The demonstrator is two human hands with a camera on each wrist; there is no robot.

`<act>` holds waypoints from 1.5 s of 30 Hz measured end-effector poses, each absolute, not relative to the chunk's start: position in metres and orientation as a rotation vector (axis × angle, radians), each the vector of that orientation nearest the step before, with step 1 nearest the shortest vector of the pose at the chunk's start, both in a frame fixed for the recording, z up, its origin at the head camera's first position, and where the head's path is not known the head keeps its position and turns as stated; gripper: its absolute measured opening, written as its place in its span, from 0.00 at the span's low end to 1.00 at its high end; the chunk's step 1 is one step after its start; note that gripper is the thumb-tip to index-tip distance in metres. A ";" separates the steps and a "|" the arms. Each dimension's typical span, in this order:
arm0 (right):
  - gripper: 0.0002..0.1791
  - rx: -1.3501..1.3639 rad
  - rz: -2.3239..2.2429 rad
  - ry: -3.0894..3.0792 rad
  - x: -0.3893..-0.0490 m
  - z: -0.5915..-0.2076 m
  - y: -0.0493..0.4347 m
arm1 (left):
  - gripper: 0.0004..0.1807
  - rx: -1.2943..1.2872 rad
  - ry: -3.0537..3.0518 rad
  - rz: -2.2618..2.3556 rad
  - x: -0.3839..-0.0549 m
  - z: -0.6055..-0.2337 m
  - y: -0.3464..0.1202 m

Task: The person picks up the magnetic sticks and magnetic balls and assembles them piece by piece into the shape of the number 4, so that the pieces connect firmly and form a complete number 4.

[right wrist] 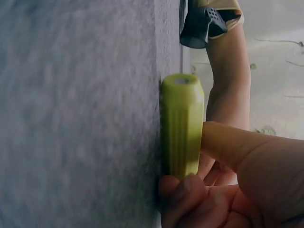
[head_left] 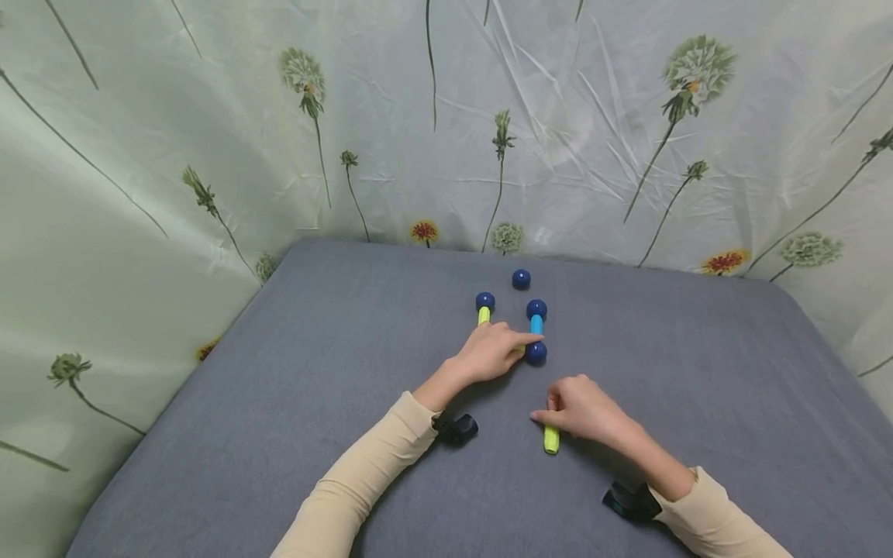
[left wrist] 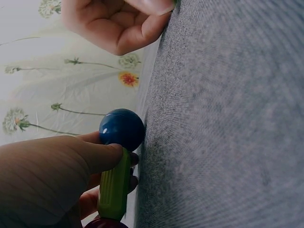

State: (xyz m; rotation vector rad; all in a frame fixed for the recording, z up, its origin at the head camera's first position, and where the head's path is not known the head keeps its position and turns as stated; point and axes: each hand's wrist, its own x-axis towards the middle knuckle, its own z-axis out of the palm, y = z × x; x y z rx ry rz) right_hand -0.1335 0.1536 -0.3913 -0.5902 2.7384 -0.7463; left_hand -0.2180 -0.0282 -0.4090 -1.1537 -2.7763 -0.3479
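Observation:
Yellow-green rods, a light-blue rod (head_left: 536,325) and dark blue balls make up a toy building set on the cloth. The light-blue rod stands between an upper ball (head_left: 536,309) and a lower ball (head_left: 536,354). My left hand (head_left: 491,353) pinches a yellow-green rod (left wrist: 114,185) that meets the lower ball, its index finger stretched across to the blue rod. A dark red round piece (left wrist: 107,223) sits at that rod's other end. Another yellow-green rod (head_left: 484,315) with a blue ball (head_left: 485,301) extends beyond the left hand. My right hand (head_left: 586,408) pinches a loose yellow-green rod (right wrist: 182,126).
A single blue ball (head_left: 521,279) lies farther back. Grey cloth (head_left: 335,333) covers the surface, and a flower-printed curtain (head_left: 391,155) hangs behind and at the left. Both wrists wear black cameras (head_left: 456,430).

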 end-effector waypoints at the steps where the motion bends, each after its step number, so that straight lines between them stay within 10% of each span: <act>1: 0.19 -0.607 -0.739 2.742 -0.133 -0.391 0.153 | 0.19 -1.153 -2.775 -0.349 -0.218 -0.409 -0.028; 21: 0.08 -0.674 -0.846 2.631 -0.135 -0.384 0.162 | 0.19 -1.136 -2.806 -0.355 -0.216 -0.407 -0.028; 45: 0.24 -0.392 -1.403 2.254 -0.168 -0.403 0.178 | 0.19 -1.144 -2.799 -0.420 -0.220 -0.410 -0.029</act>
